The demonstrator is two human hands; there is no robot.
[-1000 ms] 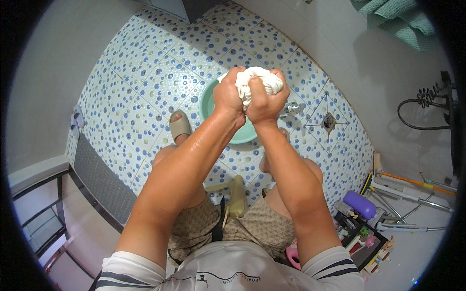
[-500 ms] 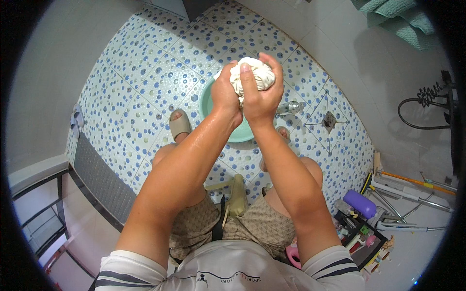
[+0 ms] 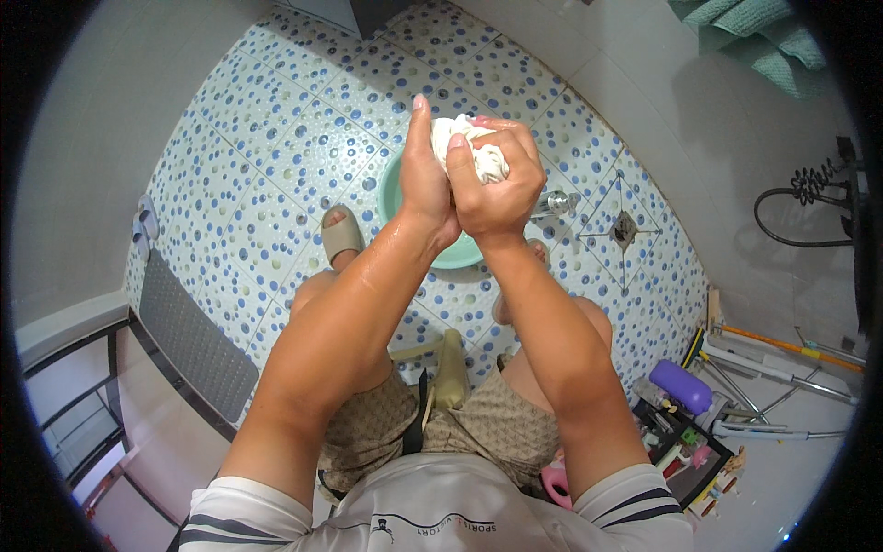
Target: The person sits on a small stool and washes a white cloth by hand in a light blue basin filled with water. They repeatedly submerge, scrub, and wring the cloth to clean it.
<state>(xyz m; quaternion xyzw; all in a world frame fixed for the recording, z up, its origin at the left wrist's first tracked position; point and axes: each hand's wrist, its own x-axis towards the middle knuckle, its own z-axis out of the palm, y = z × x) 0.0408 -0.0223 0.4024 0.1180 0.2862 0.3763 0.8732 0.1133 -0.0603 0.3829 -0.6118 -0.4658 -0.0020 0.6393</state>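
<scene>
Blue-dotted tile floor [image 3: 276,138] spreads under a seated person with wet forearms. Both hands are raised above a green basin [image 3: 391,198] on the floor. The left hand [image 3: 425,189] and right hand [image 3: 501,189] press together around a bunched white cloth [image 3: 474,147], fingers clamped tight on it. A sandalled foot [image 3: 340,235] rests just beside the basin; a purple bottle [image 3: 681,386] lies well apart at right.

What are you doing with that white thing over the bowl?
A person is squeezing a wet white cloth between both hands. The right hand is wrapped around it and the left hand presses against it. They hold it above a green basin on the blue-spotted tile floor.
</scene>
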